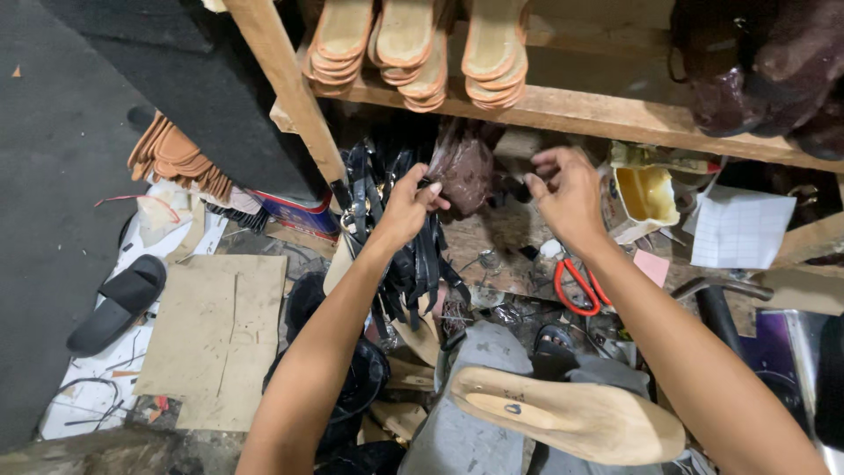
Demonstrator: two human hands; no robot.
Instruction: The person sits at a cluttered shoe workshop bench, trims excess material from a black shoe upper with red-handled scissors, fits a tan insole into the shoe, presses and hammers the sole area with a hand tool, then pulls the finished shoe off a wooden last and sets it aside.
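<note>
My left hand (409,207) is closed around a bunch of black leather straps (420,264) that hangs down under a wooden shelf (580,110). My right hand (570,195) hovers to the right of it with fingers bent and apart, holding nothing, above a cluttered work surface. A wooden shoe last (563,418) lies across my lap below both arms. Red-handled scissors (576,286) lie just under my right wrist.
Stacks of tan insoles (413,48) rest on the shelf, with dark shoes (765,70) at its right. A yellow glue tub (646,195) and white paper (743,230) lie to the right. Cardboard (215,339), a black slide sandal (119,303) and more insoles (176,158) lie on the left.
</note>
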